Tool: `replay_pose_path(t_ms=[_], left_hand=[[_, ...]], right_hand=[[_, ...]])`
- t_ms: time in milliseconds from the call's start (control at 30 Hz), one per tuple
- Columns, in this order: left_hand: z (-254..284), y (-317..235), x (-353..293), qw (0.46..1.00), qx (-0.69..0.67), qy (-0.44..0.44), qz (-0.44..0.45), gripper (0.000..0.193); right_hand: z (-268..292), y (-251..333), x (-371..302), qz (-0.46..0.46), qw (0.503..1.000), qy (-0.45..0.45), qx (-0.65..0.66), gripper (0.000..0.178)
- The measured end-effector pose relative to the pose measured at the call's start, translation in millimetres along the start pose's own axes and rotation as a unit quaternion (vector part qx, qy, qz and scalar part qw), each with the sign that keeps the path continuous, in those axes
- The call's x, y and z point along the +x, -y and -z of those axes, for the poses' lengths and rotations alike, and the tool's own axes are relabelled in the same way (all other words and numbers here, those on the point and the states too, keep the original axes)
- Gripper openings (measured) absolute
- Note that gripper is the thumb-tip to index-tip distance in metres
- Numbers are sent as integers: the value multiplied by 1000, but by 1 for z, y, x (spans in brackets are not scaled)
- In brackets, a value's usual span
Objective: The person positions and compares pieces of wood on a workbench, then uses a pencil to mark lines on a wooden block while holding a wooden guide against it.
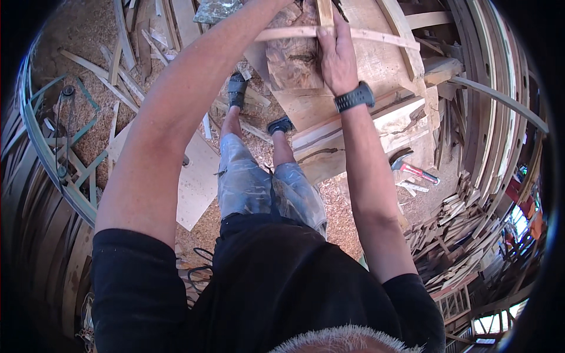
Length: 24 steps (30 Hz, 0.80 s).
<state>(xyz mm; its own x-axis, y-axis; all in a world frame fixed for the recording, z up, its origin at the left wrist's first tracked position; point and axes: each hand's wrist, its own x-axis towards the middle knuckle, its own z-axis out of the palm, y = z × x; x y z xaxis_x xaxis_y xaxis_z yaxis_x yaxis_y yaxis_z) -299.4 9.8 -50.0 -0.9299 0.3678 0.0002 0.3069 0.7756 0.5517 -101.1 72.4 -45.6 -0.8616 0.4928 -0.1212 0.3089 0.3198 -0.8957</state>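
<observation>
My right hand (pixel 339 65), with a dark watch on its wrist, is closed at the crossing of two thin wooden pieces. One is a long pale wooden strip (pixel 388 39) lying crosswise; the other is a shorter wooden strip (pixel 324 13) pointing away from me. Whether the two are joined cannot be made out. Below them lies a rough brown slab of wood (pixel 291 63) with a dark knot. My left forearm (pixel 203 76) reaches up and out past the top edge, so the left hand is cut off.
A pale board (pixel 376 65) lies under the slab. To the right, a hammer (pixel 415 169) with a red handle rests near cracked planks (pixel 400 120). Offcuts (pixel 120 73) litter the sawdust floor at left, beside a green metal frame (pixel 88 132). Stacked wood scraps (pixel 450 229) fill the right.
</observation>
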Motion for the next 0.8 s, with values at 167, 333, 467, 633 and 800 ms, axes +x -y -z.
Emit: replay_pose_path(t_ms=[167,333,467,633,800], left_hand=[[36,15,-3,999,32,-14,21,107],[38,2,-5,999,34,3,23,107],[45,3,-6,999,30,11,30,106],[40,2,-6,999,31,2,25,106],[39,14,-5,998,46,-19,28,103]], right_hand=[[-19,12,-42,64,997,-1,35,60],[-18,10,13,18,999,15,34,63],[-14,21,26,22,987,78,137,67],[-17,31,32,95,987,52,123,57],[-7,31,-33,-26,993,95,66,78]])
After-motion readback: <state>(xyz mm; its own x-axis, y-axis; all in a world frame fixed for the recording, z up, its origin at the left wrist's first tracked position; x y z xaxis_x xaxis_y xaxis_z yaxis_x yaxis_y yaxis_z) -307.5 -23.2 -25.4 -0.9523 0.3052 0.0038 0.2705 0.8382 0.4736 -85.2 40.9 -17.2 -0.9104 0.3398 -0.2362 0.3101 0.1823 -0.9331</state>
